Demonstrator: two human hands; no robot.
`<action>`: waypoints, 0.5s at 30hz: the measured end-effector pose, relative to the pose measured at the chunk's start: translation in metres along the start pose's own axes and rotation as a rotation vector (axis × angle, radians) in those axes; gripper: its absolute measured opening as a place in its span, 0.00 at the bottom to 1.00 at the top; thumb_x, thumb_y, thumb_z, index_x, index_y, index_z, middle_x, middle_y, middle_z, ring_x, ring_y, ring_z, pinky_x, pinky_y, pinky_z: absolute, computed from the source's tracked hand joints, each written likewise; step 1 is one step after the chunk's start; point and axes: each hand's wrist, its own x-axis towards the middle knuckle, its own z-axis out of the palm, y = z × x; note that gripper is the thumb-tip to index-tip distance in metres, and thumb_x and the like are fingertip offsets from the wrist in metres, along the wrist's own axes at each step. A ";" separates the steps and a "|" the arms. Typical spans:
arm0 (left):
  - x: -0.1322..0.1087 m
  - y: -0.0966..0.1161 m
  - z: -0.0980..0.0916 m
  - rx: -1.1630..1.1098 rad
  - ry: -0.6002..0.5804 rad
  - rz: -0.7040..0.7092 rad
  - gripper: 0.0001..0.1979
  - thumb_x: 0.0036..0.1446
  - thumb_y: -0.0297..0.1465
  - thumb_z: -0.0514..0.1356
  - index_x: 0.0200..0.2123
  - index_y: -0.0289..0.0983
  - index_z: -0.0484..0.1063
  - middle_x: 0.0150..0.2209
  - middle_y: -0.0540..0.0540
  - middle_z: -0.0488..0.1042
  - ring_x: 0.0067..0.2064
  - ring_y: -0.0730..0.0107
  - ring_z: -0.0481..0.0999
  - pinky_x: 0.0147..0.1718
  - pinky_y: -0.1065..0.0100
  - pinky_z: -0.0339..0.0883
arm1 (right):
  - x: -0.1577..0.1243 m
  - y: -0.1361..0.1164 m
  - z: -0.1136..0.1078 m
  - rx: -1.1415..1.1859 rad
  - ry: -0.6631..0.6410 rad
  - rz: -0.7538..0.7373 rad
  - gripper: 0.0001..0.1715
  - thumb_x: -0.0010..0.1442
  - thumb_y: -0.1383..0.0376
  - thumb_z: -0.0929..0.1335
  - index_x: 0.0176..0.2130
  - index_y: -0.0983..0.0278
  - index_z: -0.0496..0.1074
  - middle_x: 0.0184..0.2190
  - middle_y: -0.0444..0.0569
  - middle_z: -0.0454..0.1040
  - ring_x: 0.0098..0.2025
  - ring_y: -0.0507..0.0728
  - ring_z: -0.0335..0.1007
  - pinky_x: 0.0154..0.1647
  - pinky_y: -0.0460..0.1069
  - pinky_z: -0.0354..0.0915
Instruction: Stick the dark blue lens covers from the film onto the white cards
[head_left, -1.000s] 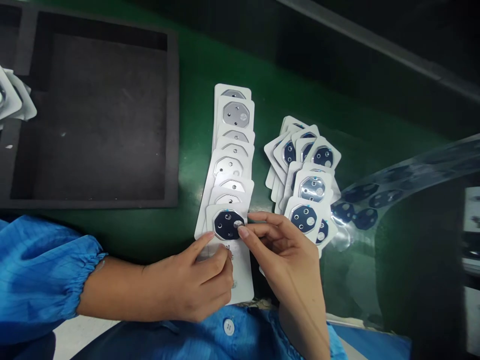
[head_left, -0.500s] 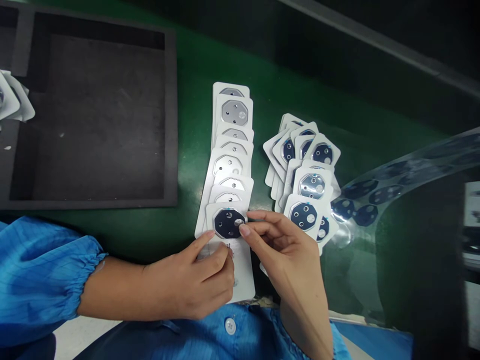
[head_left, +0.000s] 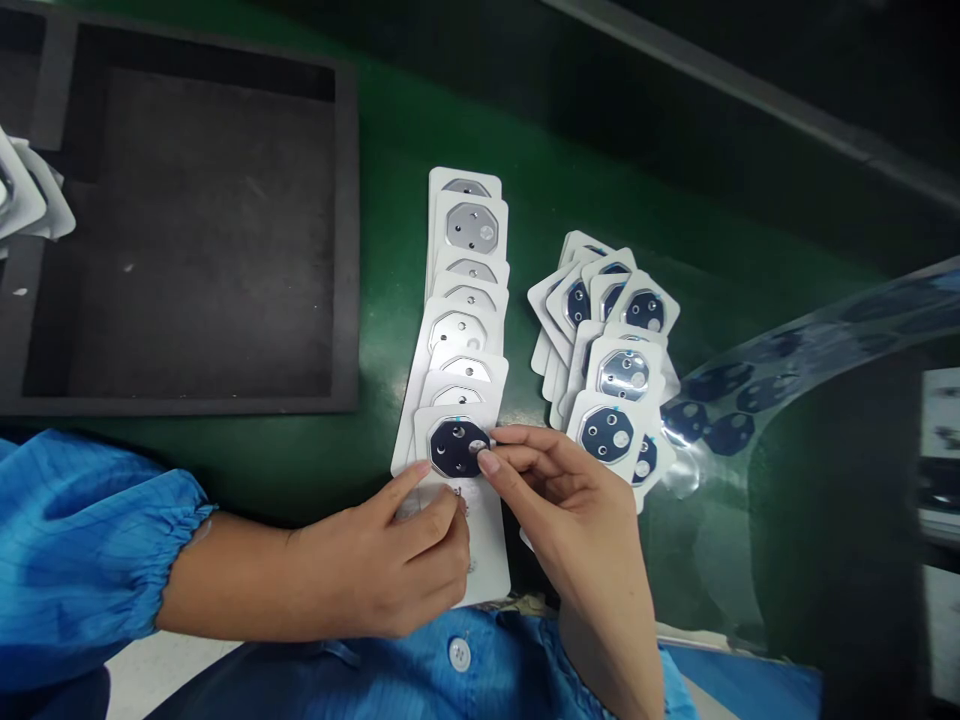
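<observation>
A white rounded card with a dark octagonal plate lies at the near end of a column of overlapping white cards. My right hand pinches at the plate's right edge with thumb and index finger; whether a thin film is between them I cannot tell. My left hand has its thumb on the card's lower left corner, its other fingers curled at the lower edge. Under the left hand a white sheet with small marks is partly covered.
To the right is a fanned pile of similar cards with dark plates. A clear strip with dark octagons curves off rightward. A black compartment tray stands at left, with more white cards at its edge. The table is green.
The view has shifted very slightly. Both hands stay at the same card, with hardly any visible movement.
</observation>
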 end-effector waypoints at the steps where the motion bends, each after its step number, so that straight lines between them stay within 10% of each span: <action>1: 0.000 0.000 0.000 0.002 -0.002 0.000 0.10 0.68 0.30 0.59 0.47 0.35 0.79 0.47 0.43 0.78 0.52 0.55 0.77 0.55 0.49 0.75 | 0.000 0.000 0.000 0.000 0.000 0.001 0.15 0.58 0.57 0.77 0.43 0.60 0.79 0.29 0.44 0.81 0.31 0.52 0.76 0.31 0.45 0.71; 15: -0.001 0.001 -0.001 -0.005 -0.011 0.005 0.10 0.68 0.30 0.60 0.48 0.35 0.79 0.48 0.42 0.78 0.53 0.54 0.76 0.56 0.49 0.73 | 0.000 0.000 0.002 -0.010 0.010 -0.004 0.13 0.58 0.58 0.77 0.42 0.60 0.80 0.30 0.45 0.82 0.32 0.52 0.78 0.32 0.45 0.72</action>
